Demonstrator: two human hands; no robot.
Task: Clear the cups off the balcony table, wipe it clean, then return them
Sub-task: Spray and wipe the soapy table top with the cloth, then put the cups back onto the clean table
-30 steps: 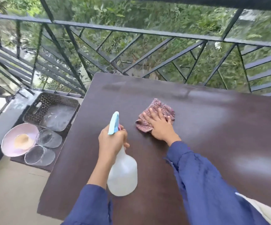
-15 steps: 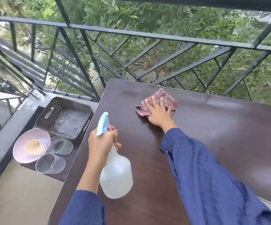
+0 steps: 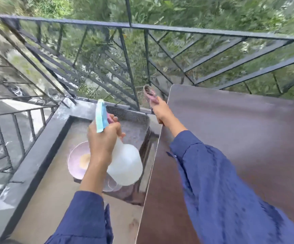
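Observation:
The dark brown balcony table [image 3: 239, 147] fills the right half of the view. My left hand [image 3: 104, 140] grips a clear spray bottle [image 3: 125, 166] with a blue nozzle, held over the floor left of the table. My right hand [image 3: 162, 110] grips the pink checked cloth [image 3: 149, 95] just past the table's left edge, lifted off the top. Below the bottle, on a low dark board on the floor, a clear glass cup [image 3: 111, 186] shows partly, beside a pink bowl [image 3: 77, 161].
A dark perforated basket [image 3: 135, 118] sits on the floor behind my left hand. A black metal railing [image 3: 128, 67] runs along the far and left sides, with a grey concrete ledge [image 3: 37, 155] at the left. Greenery lies beyond.
The cloth has come off the tabletop, and my right hand has carried it left past the table's edge. My left hand with the bottle now hangs over the floor. The view has swung left.

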